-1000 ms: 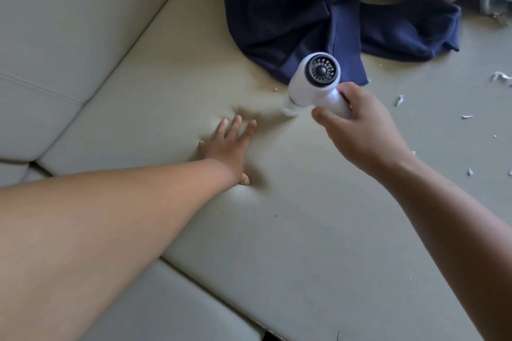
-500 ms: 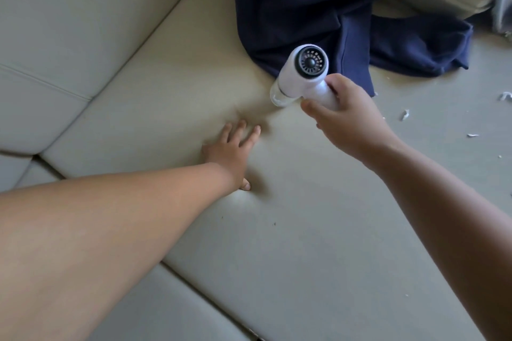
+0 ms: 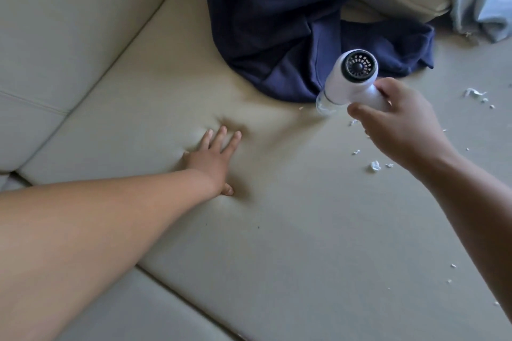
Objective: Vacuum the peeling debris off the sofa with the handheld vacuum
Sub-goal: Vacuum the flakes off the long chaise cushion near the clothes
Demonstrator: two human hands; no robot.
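Beige sofa cushion (image 3: 277,257) fills the view. Left hand (image 3: 213,160) lies flat on it, fingers straight, holding nothing. White peeling flakes (image 3: 375,165) lie scattered to its right, around the right hand (image 3: 399,124), which grips the handheld vacuum (image 3: 349,80). Its nozzle angles down-left, just beside the navy garment (image 3: 277,22); most flakes lie rightward and nearer.

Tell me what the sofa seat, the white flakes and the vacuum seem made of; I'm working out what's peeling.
The sofa seat looks like smooth beige leather, perhaps faux: soft sheen, dimpling under the left hand. The white flakes are thin curled scraps, possibly shed coating. The handheld vacuum looks like glossy white hard plastic, with a dark slotted grille and clear front section.
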